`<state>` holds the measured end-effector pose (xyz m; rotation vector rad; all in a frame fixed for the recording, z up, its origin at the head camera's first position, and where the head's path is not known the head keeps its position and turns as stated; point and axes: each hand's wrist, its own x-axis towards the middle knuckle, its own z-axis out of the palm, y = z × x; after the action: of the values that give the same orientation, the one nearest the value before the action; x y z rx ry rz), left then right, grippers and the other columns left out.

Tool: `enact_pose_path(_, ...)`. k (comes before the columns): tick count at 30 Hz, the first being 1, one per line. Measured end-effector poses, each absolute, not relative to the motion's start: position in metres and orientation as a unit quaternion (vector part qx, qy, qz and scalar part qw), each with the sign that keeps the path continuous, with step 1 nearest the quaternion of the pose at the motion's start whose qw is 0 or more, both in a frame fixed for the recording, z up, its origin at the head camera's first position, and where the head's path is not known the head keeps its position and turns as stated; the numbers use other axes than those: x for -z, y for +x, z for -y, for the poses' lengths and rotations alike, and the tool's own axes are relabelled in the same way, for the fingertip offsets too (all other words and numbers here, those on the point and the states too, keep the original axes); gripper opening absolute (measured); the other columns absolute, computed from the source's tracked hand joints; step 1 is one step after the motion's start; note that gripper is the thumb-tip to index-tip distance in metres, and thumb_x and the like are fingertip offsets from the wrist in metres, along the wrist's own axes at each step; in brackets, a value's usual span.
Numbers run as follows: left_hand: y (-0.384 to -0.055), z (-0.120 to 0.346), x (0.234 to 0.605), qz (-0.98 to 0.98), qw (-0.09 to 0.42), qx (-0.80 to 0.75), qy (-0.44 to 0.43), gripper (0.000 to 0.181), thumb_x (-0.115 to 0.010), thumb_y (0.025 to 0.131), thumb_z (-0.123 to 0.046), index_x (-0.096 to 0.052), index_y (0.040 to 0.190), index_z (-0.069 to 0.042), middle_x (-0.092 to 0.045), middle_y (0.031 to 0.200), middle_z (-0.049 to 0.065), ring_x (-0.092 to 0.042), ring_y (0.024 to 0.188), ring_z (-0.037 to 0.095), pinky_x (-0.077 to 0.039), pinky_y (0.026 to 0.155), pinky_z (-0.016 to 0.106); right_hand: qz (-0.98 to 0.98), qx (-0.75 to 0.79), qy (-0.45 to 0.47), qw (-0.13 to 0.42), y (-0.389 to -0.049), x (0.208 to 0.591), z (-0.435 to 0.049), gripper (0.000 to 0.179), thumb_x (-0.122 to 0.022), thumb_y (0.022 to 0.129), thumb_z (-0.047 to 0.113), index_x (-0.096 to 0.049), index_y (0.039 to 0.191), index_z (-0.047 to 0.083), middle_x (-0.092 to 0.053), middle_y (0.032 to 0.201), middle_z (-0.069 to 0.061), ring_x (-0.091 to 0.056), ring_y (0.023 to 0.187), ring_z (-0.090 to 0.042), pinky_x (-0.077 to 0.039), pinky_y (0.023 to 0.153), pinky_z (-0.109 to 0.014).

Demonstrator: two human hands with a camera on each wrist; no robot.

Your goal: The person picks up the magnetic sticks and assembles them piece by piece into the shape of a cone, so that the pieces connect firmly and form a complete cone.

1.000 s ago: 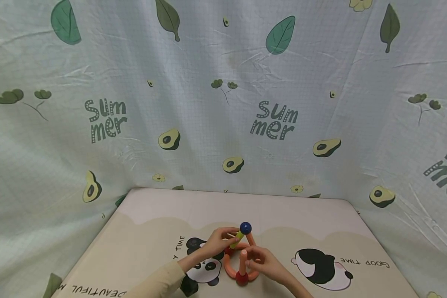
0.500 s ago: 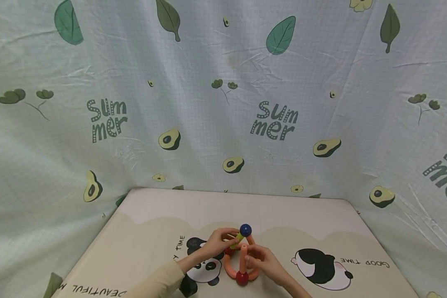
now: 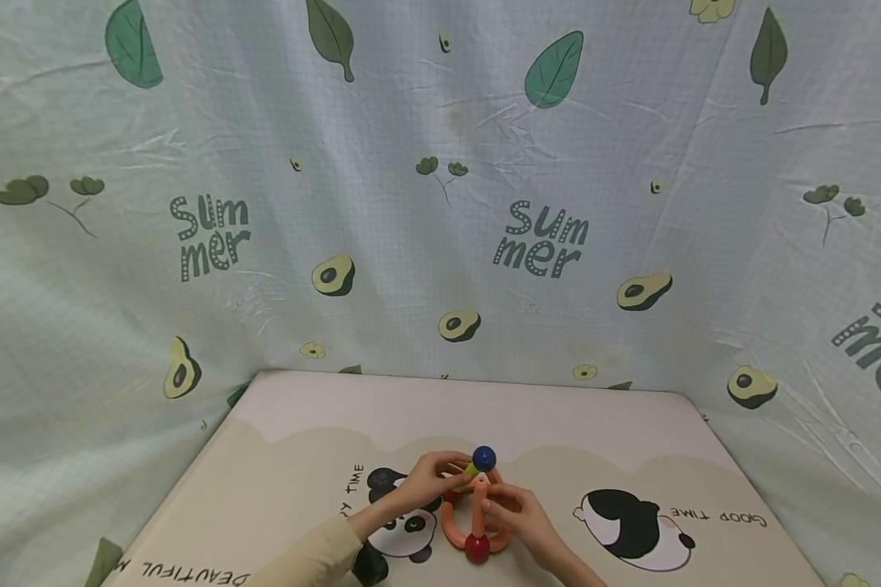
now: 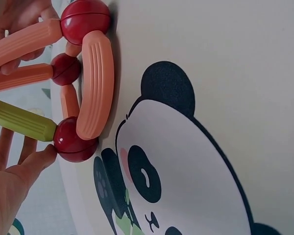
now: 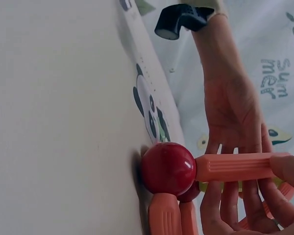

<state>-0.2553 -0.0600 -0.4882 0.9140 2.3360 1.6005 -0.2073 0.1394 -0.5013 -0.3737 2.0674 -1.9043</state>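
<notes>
A toy frame of magnetic sticks and balls stands on the table. Its base is a ring of curved orange sticks (image 4: 98,83) joined by red balls (image 5: 167,169). My left hand (image 3: 429,479) pinches the yellow-green stick (image 4: 24,122) on the left side, close below the blue ball (image 3: 484,458) at the top. With thumb and fingers my right hand (image 3: 521,514) grips the straight orange stick (image 3: 479,514), which rises from the front red ball (image 3: 477,548). That stick's upper end leans in just below the blue ball in the head view. Another orange stick slopes down behind.
The tabletop (image 3: 301,456) carries a printed panda (image 3: 404,526) at the left of the frame and a printed black-and-white animal (image 3: 635,530) at its right. A patterned curtain (image 3: 411,244) hangs behind the table.
The front orange stick has tilted inward, its upper end closer to the blue ball. The blue ball and the yellow-green stick have lowered slightly, and my right fingers have shifted along with the orange stick.
</notes>
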Motion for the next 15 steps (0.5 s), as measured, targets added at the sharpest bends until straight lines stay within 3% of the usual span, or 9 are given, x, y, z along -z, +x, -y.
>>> enact_pose_path(7, -0.2549, 0.0615, 0.4889, -0.778, 0.081, -0.541, 0.31, 0.028, -0.055, 0.087, -0.013, -0.058, 0.114, -0.005, -0.062, 0.111, 0.015, -0.059, 0.098, 0.032, -0.049, 0.076, 0.024, -0.714, 0.677, -0.102, 0.147, -0.2093, 0.5069, -0.139, 0.046, -0.053, 0.089, 0.026, -0.049, 0.116, -0.012, -0.059, 0.11, -0.013, -0.059, 0.093, -0.015, -0.05, 0.079, -0.039)
enact_pose_path(15, -0.2549, 0.0628, 0.4893, -0.758, 0.094, -0.56, 0.32, 0.028, -0.057, 0.085, -0.01, -0.056, 0.112, 0.0, -0.063, 0.103, 0.022, -0.061, 0.094, 0.033, -0.049, 0.075, 0.025, -0.702, 0.692, -0.085, 0.148, -0.2074, 0.5068, -0.1372, 0.052, -0.054, 0.088, 0.027, -0.046, 0.12, -0.013, -0.058, 0.11, -0.011, -0.06, 0.091, -0.014, -0.05, 0.079, -0.037)
